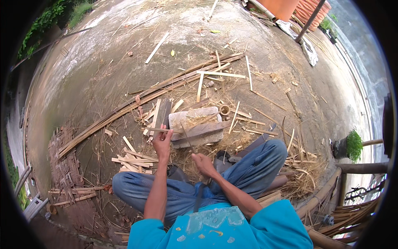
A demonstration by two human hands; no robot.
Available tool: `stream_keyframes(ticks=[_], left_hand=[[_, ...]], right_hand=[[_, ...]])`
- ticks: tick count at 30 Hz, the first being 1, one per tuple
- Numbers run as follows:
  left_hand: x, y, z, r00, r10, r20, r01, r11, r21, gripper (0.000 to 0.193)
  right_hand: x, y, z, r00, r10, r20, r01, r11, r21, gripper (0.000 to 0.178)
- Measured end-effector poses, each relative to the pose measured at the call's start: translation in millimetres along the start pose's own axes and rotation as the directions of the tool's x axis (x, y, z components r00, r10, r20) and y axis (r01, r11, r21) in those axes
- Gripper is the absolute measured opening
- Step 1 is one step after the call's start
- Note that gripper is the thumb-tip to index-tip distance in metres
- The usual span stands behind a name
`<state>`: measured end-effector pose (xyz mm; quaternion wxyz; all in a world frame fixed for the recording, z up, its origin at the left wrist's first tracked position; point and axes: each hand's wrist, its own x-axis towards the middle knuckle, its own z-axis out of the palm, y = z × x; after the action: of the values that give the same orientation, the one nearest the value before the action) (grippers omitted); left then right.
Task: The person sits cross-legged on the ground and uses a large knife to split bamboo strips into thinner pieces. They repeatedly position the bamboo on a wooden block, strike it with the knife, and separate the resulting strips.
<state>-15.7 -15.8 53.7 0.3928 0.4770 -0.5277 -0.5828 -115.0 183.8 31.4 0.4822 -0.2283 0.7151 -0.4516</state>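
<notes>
My left hand [162,142] is closed, pinching a thin bamboo strip [154,129] that lies crosswise, its right end by the knife. In my right hand [203,164] is a knife [186,137], its narrow blade slanting up and left across the strip's end. Below that hand a dark long piece [200,197] runs toward my waist; whether it is the knife's handle I cannot tell. In front of both hands sits a pale block [194,114] with a brown wooden piece [203,133] along its near side. Shavings lie on the block.
Cut strips [134,159] are piled left of my crossed legs. Long bamboo slats [120,114] stretch diagonally across the ground. A bamboo ring [224,110] rests by the block's right end. Shavings [304,178] heap by my right knee. A potted plant [347,146] stands farther right.
</notes>
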Motion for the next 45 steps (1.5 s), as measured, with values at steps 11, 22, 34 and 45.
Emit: stream_keyframes(ticks=[11, 22, 34, 45], left_hand=[[-3, 40, 31, 0.906, -0.31, 0.289, 0.382, 0.892, -0.243, 0.04], [-33, 41, 10, 0.785, -0.413, 0.462, 0.468, 0.884, -0.004, 0.037], [-57, 46, 12, 0.834, -0.244, 0.494, 0.073, 0.938, 0.34, 0.026], [-46, 76, 22, 0.636, -0.406, 0.656, 0.646, 0.745, -0.165, 0.056]], right_hand=[[22, 28, -27, 0.999, -0.005, -0.038, -0.009, 0.94, -0.342, 0.041], [7, -65, -61, 0.941, -0.282, -0.189, 0.169, 0.872, -0.46, 0.028], [75, -86, -119, 0.93, -0.234, -0.283, -0.069, 0.646, -0.76, 0.028], [33, -92, -80, 0.969, -0.246, -0.038, 0.166, 0.753, -0.636, 0.021]])
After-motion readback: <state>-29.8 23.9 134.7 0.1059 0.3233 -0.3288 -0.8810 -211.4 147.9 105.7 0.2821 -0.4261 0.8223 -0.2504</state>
